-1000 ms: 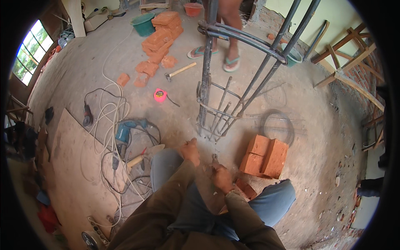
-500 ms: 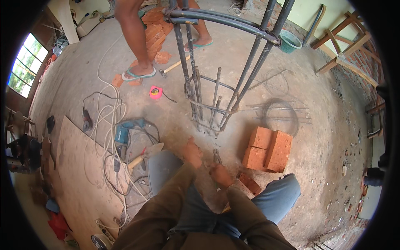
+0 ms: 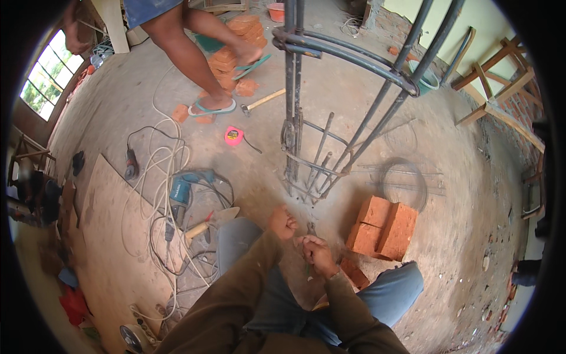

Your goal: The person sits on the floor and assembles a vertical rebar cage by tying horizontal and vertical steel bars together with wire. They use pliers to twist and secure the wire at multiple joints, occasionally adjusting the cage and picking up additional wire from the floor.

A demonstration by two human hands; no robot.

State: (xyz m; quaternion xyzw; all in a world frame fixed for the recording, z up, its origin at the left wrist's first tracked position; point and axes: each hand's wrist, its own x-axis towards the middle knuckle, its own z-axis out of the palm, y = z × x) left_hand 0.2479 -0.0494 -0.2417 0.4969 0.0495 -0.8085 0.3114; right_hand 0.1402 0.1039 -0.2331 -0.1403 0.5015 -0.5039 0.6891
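Observation:
Between my knees, my left hand (image 3: 283, 223) is held low over the floor with its fingers curled in. Whatever is in it, if anything, is too small to make out. Close beside it, my right hand (image 3: 317, 252) is closed around a pair of pliers (image 3: 311, 227), whose dark metal jaws point away from me. A steel rebar cage (image 3: 295, 118) rises from the concrete floor just beyond both hands. To the right of my right hand a brick piece (image 3: 354, 273) lies by my knee, near a stack of orange bricks (image 3: 383, 227).
A blue power drill (image 3: 181, 190), tangled cable, a trowel (image 3: 227, 215) and an angle grinder (image 3: 131, 165) lie left. Beyond are a pink tape measure (image 3: 234, 136), a hammer (image 3: 262, 101) and a person's legs (image 3: 194, 65) by a brick pile. Coiled wire (image 3: 404, 186) lies right.
My left hand's fingers have curled in, and the right hand with the pliers has come closer to it. The other person's far foot has lifted at the heel. The whole view has shifted slightly.

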